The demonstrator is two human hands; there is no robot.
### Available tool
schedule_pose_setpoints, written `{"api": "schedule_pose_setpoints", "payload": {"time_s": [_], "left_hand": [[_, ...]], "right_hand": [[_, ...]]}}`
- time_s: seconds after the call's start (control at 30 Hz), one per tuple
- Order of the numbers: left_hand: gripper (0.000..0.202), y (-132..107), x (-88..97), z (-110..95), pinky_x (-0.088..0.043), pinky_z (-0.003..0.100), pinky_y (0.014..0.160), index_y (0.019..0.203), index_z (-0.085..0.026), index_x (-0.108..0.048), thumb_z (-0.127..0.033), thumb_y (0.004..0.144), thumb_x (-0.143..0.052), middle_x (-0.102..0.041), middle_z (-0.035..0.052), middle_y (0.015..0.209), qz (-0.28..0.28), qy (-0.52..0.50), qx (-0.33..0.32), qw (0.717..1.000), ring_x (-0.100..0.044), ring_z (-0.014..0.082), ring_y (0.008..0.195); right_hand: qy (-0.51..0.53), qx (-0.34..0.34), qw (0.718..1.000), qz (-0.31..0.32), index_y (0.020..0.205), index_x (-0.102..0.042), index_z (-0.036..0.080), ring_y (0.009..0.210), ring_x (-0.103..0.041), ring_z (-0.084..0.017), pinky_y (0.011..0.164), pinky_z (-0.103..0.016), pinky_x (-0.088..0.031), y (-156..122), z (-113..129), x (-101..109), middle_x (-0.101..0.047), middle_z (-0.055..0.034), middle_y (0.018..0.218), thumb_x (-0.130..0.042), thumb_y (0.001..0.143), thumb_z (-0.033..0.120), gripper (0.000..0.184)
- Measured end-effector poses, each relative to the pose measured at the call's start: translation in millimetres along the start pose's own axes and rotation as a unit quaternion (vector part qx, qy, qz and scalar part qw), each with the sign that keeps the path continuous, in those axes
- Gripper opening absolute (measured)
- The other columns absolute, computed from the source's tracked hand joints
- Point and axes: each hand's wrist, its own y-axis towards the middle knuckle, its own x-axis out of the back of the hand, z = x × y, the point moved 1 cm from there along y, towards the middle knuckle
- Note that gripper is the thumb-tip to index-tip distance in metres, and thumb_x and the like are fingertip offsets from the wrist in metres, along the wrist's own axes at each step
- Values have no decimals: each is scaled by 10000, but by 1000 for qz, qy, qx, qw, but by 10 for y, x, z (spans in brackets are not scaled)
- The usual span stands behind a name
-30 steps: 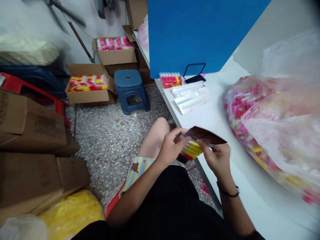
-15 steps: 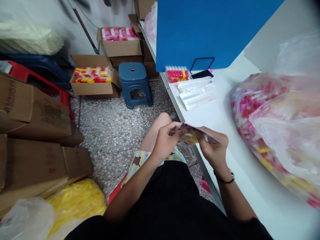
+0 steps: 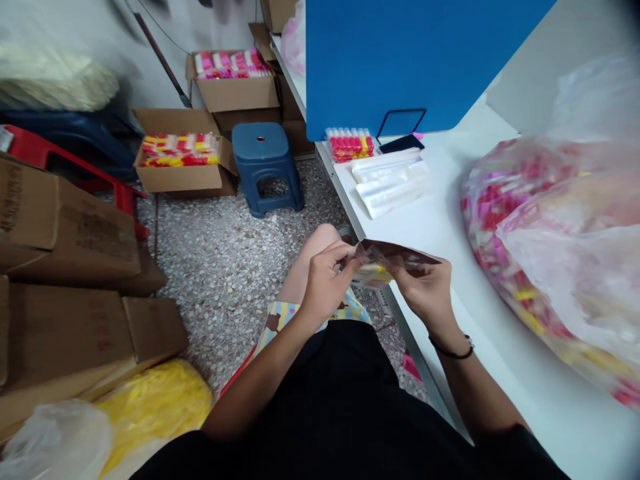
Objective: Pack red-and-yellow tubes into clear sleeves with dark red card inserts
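The left hand (image 3: pixel 327 283) and right hand (image 3: pixel 423 290) pinch a dark pouch (image 3: pixel 400 253) at frame centre, yellow sticks (image 3: pixel 373 273) apparently partly inserted, mouth still unsealed.

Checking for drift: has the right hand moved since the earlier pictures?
Yes, the right hand has moved forward, nearer the clear plastic bags on the table.

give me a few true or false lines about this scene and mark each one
The left hand and right hand both pinch a dark flat packet: true.
A dark band circles the right wrist: true.
The blue stool stands on the white table: false, it stands on the speckled floor.
The big clear bag of pink and yellow items lies on the floor: false, it lies on the white table.
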Motion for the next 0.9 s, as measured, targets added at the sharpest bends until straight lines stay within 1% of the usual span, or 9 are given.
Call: {"api": "schedule_pose_setpoints", "payload": {"time_s": [0.07,0.13,0.27,0.37,0.47,0.57,0.7,0.8,0.9], "left_hand": [[186,28,8,11,-422,244,661,789,-163,-659,-295,887,-572,-600,17,745,39,4,21,999,-562,149,740],[214,46,17,-1,-429,252,687,764,-159,-652,-296,896,-552,-604,25,752,50,17,19,998,-571,160,766],[228,51,12,-55,-413,252,663,699,-152,-636,-250,889,-556,-585,25,726,11,43,-23,999,-549,147,721],[237,38,-15,-80,-382,238,611,639,-156,-596,-223,866,-589,-524,-4,649,-22,43,-48,998,-508,122,651],[396,37,-36,-68,-318,235,546,510,-161,-438,-247,861,-602,-374,-40,546,-57,49,-37,997,-400,93,558],[465,62,-49,-18,-277,240,514,494,-168,-340,-287,873,-581,-290,-53,520,-59,42,5,997,-319,84,521],[390,117,-44,79,-314,230,530,540,-166,-449,-332,868,-579,-381,-44,545,-46,38,35,998,-380,94,549],[298,154,-26,145,-349,224,547,641,-164,-554,-355,869,-575,-486,-23,624,8,30,45,999,-451,109,597],[287,179,-13,162,-371,229,573,647,-161,-565,-321,885,-559,-512,-5,658,48,20,27,998,-484,122,640]], "right_hand": [[-7,6,1000,-22,644,-695,174,574,-609,-153,530,-242,-476,11,26,3,-671,-3,621,-676,757,241,133],[12,-4,1000,-11,655,-692,175,594,-611,-149,542,-238,-476,34,21,27,-682,-8,659,-678,762,257,136],[51,-65,991,102,811,-724,174,718,-643,-184,645,-278,-518,97,-50,112,-711,-35,789,-699,756,338,175],[102,-107,973,176,758,-714,170,722,-637,-197,678,-308,-522,113,-88,117,-695,-37,737,-702,751,399,229],[149,-133,968,154,675,-669,172,642,-602,-175,626,-297,-506,90,-110,38,-655,-21,662,-723,723,408,247],[160,-153,966,131,585,-597,168,549,-541,-138,546,-264,-461,64,-152,-64,-587,3,572,-742,694,394,290],[162,-149,970,103,632,-617,164,553,-539,-136,527,-255,-440,80,-209,-104,-600,-2,601,-716,716,401,269],[122,-118,984,57,646,-637,164,599,-571,-157,563,-271,-461,109,-212,-69,-623,-14,624,-695,739,392,253],[95,-107,989,41,698,-662,159,645,-595,-170,608,-284,-484,133,-215,-31,-650,-24,668,-688,750,377,226]]}}
